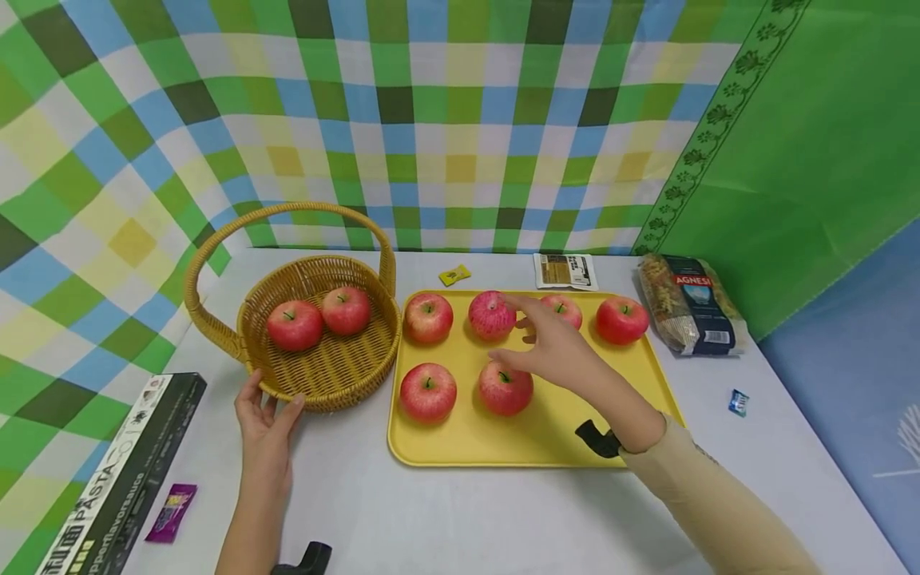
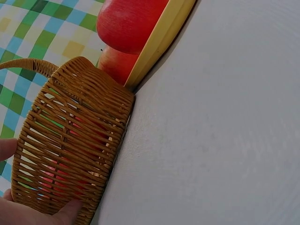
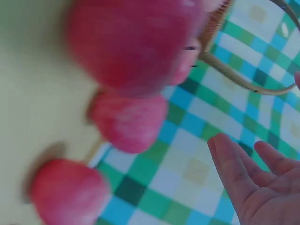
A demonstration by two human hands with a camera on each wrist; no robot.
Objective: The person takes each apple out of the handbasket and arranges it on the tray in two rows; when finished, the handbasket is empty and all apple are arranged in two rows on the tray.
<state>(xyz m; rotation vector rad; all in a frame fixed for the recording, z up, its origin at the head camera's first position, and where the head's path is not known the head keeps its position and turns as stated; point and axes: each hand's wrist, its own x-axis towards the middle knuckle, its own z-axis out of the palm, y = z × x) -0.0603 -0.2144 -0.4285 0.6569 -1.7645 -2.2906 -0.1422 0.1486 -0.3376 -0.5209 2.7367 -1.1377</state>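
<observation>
My left hand (image 1: 267,419) holds the near rim of a wicker basket (image 1: 345,397), its thumb on the outer wall and its fingers (image 2: 6,149) at the rim. Two red apples (image 1: 295,325) lie in the basket, left of a yellow tray (image 1: 460,447) bearing several more. Over the tray hovers my right hand (image 1: 557,339), palm down, fingers parted, nothing held. Below its thumb is the front middle apple (image 1: 506,390); its fingertips overlap the speckled back apple (image 1: 491,316). In the right wrist view, the fingers (image 3: 232,164) stretch out loosely.
Behind the tray lie a yellow packet (image 1: 454,275) and a white-and-brown sachet (image 1: 565,271). A pasta bag (image 1: 690,305) and small blue packet (image 1: 738,402) are at right. A long pasta box (image 1: 132,471) and purple packet (image 1: 172,513) lie at left. Checked cloth (image 1: 460,120) hangs behind.
</observation>
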